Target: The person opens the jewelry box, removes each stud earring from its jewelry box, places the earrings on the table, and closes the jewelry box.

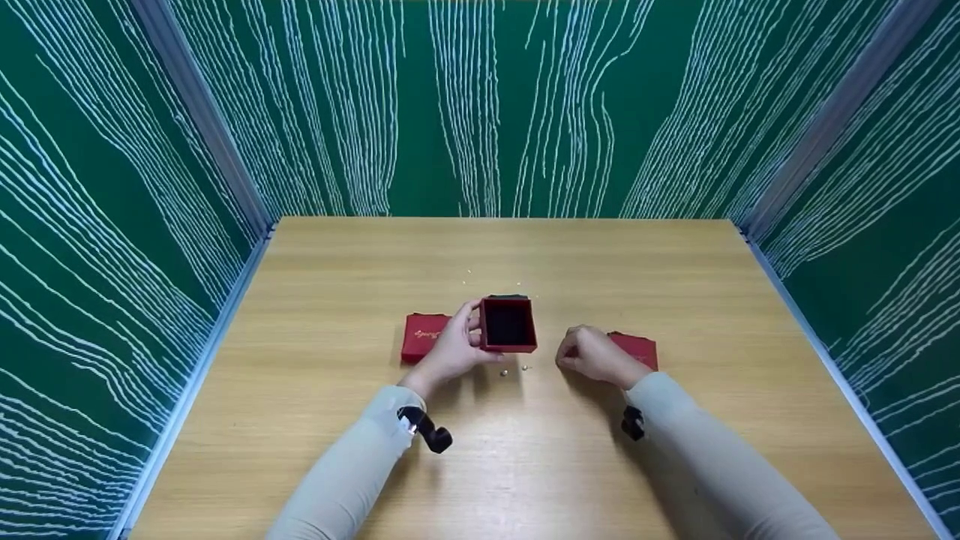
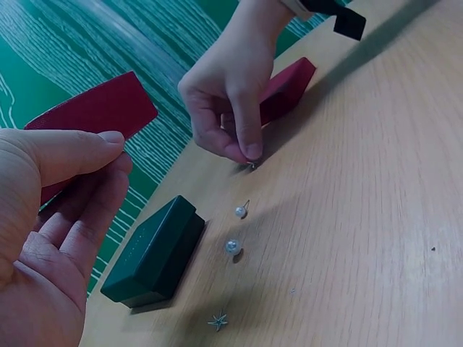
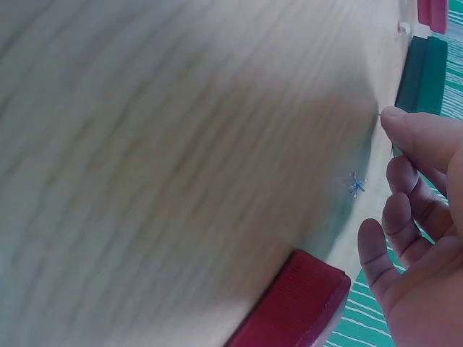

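Note:
My left hand [image 1: 459, 343] grips a small red jewelry box [image 1: 508, 327] by its side. The box is tilted, and its black-lined inside faces the head camera. In the left wrist view my right hand [image 2: 228, 94] is low over the table, thumb and forefinger pinching a small shiny earring [image 2: 252, 166]. Its thin post shows at the thumb tip in the right wrist view. Near these fingers lie a pearl stud [image 2: 241, 211], a larger pearl earring [image 2: 233, 247] and a silver starfish earring [image 2: 217, 321].
A dark green box [image 2: 155, 253] lies beyond the earrings, mostly hidden behind the red box in the head view. Closed-looking red boxes lie beside each hand: one at the left [image 1: 424, 336], another at the right [image 1: 636, 349]. Tiny pieces [image 1: 469, 271] dot the table farther back.

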A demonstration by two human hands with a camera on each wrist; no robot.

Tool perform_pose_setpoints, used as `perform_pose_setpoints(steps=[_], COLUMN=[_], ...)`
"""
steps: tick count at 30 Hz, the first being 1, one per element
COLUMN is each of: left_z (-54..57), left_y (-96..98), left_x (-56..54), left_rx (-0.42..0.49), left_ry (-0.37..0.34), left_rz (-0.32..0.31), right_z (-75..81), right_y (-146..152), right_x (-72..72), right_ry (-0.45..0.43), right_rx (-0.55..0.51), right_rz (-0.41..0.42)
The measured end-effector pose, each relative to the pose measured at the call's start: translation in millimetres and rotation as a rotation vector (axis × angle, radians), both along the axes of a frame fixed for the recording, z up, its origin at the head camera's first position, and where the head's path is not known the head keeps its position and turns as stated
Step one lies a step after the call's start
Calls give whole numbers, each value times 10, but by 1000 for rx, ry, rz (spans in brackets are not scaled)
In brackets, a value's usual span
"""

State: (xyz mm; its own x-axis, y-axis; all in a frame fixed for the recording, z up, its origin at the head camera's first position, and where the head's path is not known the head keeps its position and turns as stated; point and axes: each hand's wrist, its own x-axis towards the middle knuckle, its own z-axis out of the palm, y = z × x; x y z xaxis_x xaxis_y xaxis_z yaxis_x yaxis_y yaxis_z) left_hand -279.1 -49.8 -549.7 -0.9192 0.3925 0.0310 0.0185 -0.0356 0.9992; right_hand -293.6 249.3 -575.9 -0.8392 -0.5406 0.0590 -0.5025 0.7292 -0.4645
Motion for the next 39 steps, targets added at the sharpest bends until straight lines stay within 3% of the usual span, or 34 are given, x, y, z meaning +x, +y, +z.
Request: perform_pose_setpoints(steps=[6, 13, 21, 30, 39], left_z=[1, -2, -8, 4, -3], left_y=[0, -12, -11, -4, -4], left_x=[6, -4, -14, 2, -4], left_rx=[10, 9, -10, -20, -23], left_ry=[9, 11, 20, -3, -5], left_rz=[-12, -14, -13, -4, -2], right_z=[32, 202, 342, 351, 333], right_y=[-3, 61, 261, 495, 694], right_x=[5, 16, 10, 55, 132], right_ry=[-6, -94, -118, -124, -177], right_rx=[5, -72, -100, -125, -35], right_rz=[1, -123, -172, -209, -220])
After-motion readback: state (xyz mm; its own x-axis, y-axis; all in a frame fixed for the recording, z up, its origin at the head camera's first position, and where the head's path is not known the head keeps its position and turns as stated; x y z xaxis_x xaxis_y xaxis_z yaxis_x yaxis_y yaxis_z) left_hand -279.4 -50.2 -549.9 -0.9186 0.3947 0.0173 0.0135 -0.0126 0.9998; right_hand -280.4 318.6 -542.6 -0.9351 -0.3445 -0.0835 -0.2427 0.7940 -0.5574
